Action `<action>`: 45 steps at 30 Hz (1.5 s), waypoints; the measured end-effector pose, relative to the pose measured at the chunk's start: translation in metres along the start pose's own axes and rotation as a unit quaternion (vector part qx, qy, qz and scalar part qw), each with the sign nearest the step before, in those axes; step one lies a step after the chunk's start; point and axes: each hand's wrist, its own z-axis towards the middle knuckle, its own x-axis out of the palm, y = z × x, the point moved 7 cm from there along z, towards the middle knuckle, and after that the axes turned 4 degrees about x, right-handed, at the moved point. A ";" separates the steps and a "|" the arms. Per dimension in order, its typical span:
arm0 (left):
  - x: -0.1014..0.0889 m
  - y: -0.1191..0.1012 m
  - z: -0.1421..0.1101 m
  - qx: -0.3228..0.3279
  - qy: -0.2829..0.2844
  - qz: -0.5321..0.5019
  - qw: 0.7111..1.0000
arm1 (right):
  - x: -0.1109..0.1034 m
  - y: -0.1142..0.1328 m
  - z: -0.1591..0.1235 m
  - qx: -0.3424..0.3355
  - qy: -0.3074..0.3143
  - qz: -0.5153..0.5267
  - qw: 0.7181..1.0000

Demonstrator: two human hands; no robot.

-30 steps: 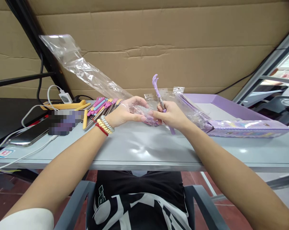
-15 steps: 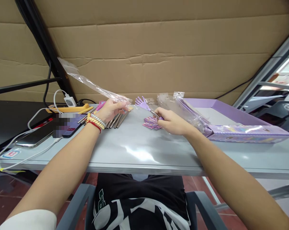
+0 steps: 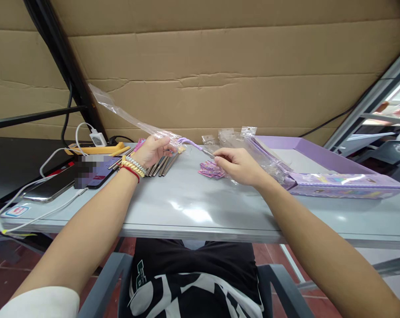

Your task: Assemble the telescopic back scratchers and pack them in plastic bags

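My left hand (image 3: 154, 152) pinches the near end of a long clear plastic bag (image 3: 130, 118), which slants up to the left. In my right hand (image 3: 236, 164) is a purple back scratcher (image 3: 207, 153) with a metal shaft. Its hand-shaped head (image 3: 185, 140) points left, edge-on, at the bag's end by my left fingers; whether it is inside the bag I cannot tell. Several more metal-shafted back scratchers (image 3: 168, 165) lie under and beside my left hand. A pile of small purple-pink printed cards (image 3: 211, 169) sits below my right fingertips.
At right stands a purple box (image 3: 348, 184), with clear plastic packets (image 3: 234, 140) against its left end. On the left lie two phones (image 3: 50, 185), white cables (image 3: 47, 215) and a yellow-orange object (image 3: 83, 151). A cardboard wall (image 3: 219, 66) rises behind the table.
The back scratcher has moved left to the bag's end and turned, so its head now shows edge-on. My left hand and the bag have shifted only slightly.
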 end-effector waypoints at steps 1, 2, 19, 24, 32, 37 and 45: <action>0.000 0.000 0.000 0.002 0.001 0.001 1.000 | -0.001 0.001 0.000 -0.006 -0.005 -0.013 1.000; 0.000 -0.001 0.000 0.004 -0.001 0.001 1.000 | -0.001 0.002 0.000 -0.013 -0.009 -0.026 1.000; 0.018 0.003 -0.004 -0.010 0.037 -0.005 0.999 | 0.003 0.006 0.000 -0.060 -0.003 -0.091 0.994; 0.022 0.010 -0.004 -0.021 0.045 -0.015 0.999 | 0.005 0.008 0.000 -0.067 0.008 -0.088 0.994; 0.026 0.008 -0.003 -0.004 0.055 -0.047 0.997 | 0.005 0.013 0.000 -0.097 -0.010 -0.091 0.991; 0.020 0.002 -0.002 0.015 0.020 -0.076 0.997 | 0.002 0.012 0.000 -0.101 -0.030 -0.093 0.990; 0.019 0.002 -0.002 0.001 0.021 -0.086 0.996 | -0.002 0.013 -0.001 -0.158 -0.063 -0.114 0.979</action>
